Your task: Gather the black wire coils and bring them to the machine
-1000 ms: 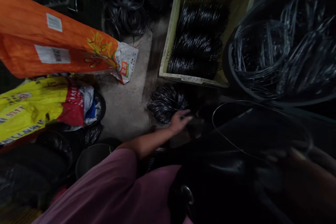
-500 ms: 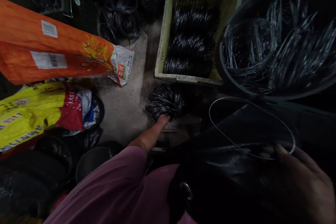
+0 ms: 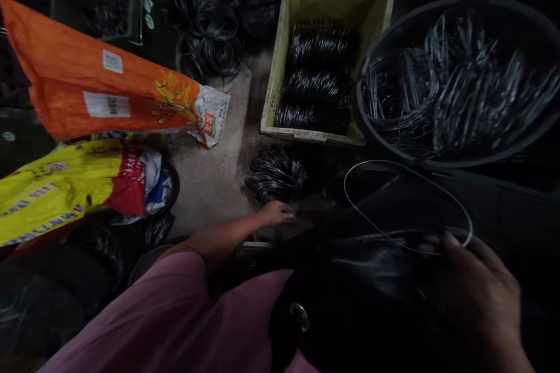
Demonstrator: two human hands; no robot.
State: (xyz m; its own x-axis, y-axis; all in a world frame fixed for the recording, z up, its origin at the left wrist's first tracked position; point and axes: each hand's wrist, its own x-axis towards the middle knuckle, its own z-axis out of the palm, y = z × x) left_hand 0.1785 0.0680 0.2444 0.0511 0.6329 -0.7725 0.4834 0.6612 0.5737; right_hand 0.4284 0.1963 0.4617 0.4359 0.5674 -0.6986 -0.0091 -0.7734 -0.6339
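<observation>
Just below the yellow crate (image 3: 280,64), on the concrete floor (image 3: 210,175), lies the bundle of black rings (image 3: 276,173), and my left hand (image 3: 276,213) rests at its near edge. The fingers are curled loosely against the lowest rings; whether they already pinch one, I cannot tell, because it is dark there. My right hand (image 3: 470,297), far to the right of the crate and nearer to me, holds a single thin ring (image 3: 405,204) by its near rim, the fingertips pressed together on the wire.

To do this well, I think the left grip should take only one ring from the bundle's edge, so the others stay packed, and the right grip should keep the loose ring flat and not bend it.

Inside the yellow crate are three rows of black rings (image 3: 317,78), standing close together. To the right of the crate the big round tub (image 3: 464,154) holds a tangle of shiny loose rings (image 3: 459,93). To the left of the crate lie an orange sack (image 3: 100,90) and, below it, a yellow sack (image 3: 52,186).
</observation>
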